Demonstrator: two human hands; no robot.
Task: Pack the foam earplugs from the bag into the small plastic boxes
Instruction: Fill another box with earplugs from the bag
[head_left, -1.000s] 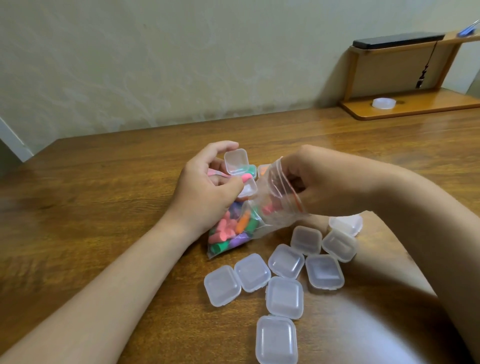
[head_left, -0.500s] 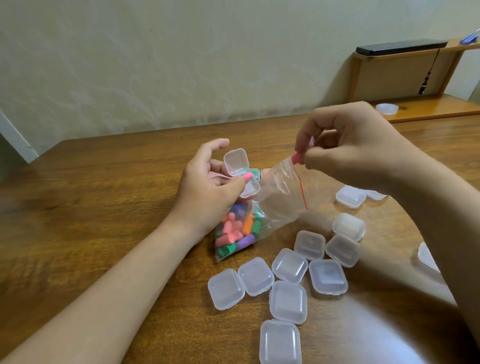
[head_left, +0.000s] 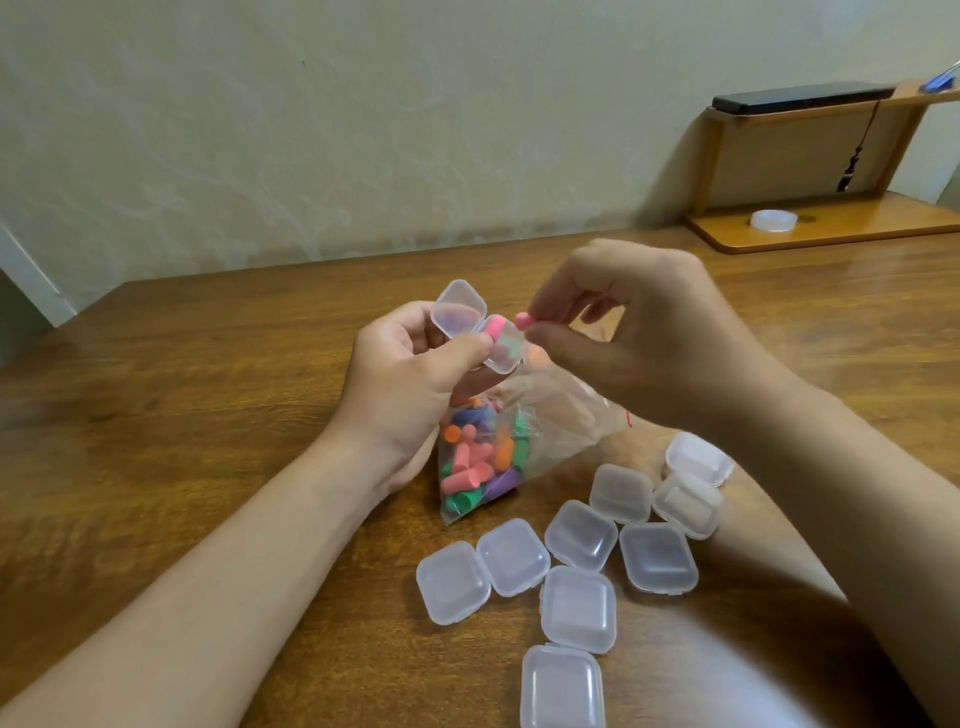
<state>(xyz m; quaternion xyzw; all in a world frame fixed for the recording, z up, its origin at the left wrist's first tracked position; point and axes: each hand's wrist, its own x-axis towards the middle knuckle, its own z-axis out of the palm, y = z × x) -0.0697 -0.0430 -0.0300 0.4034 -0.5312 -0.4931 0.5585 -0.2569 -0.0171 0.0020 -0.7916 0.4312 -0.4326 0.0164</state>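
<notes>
Clear plastic box (head_left: 480, 332), lid open, pink and green earplugs inside, gripped by left hand (head_left: 410, 384); right hand (head_left: 639, 332) pinches pink earplug (head_left: 522, 320) beside it. Bag (head_left: 498, 447) of coloured earplugs lies on table (head_left: 182, 415) among closed boxes (head_left: 576, 608).

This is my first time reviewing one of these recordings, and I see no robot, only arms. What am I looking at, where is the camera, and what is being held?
There is no machine here. A person works with bare hands, and the camera sits on their head, looking forward and down, so both arms reach in from below. The left hand holds a small open box with earplugs inside. The right hand pinches a pink earplug just beside that box. Below the hands, a clear bag of coloured earplugs lies on the wooden table. Near it lie shut clear boxes, which look empty. At the far right stands a wooden shelf.
</notes>
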